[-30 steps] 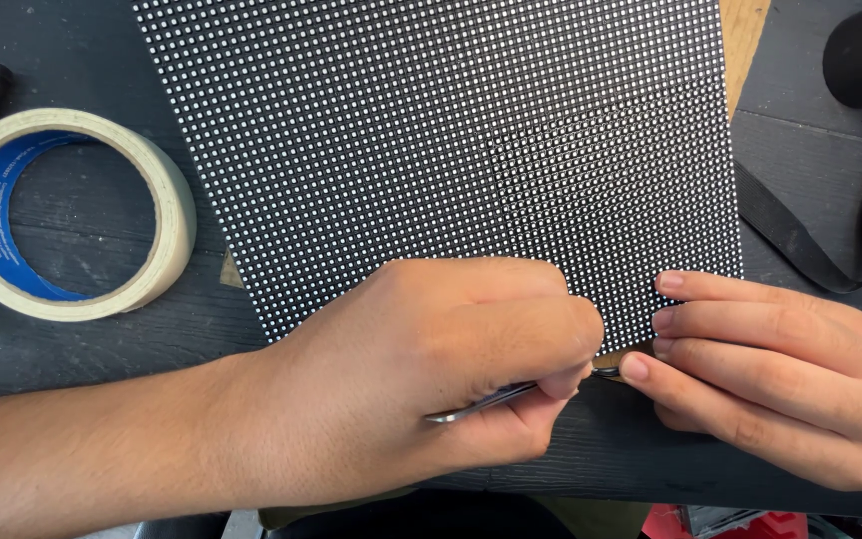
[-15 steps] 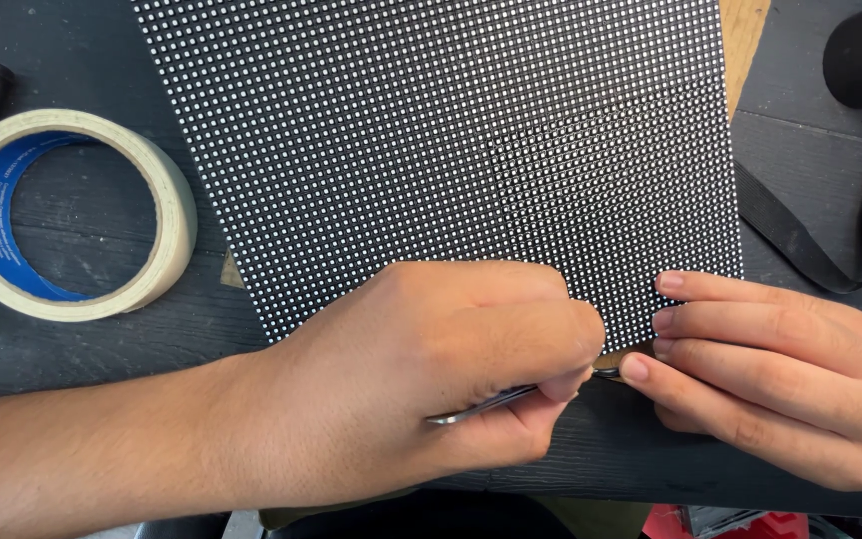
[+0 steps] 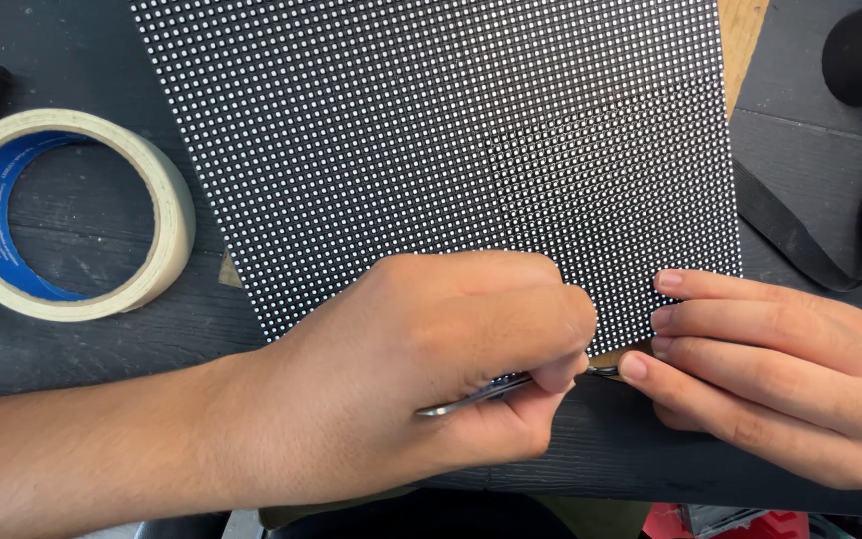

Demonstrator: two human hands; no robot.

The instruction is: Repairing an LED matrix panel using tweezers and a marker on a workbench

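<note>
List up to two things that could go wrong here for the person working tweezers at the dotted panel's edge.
The tweezers in the left hand work right at the near edge of the dotted panel; a slip could scratch its dots. The right hand has fingertips beside the tip, so they might get jabbed.

We see a dark, black-stained wooden table (image 3: 72, 349) with visible grain. A large black panel (image 3: 431, 140) covered in a grid of small white dots lies flat on it, filling the far middle. To the left, a roll of cream masking tape (image 3: 167, 225) with a blue core lies flat, well apart from the panel's edge. At the right, a black strap (image 3: 800, 250) curves across the boards.
</note>
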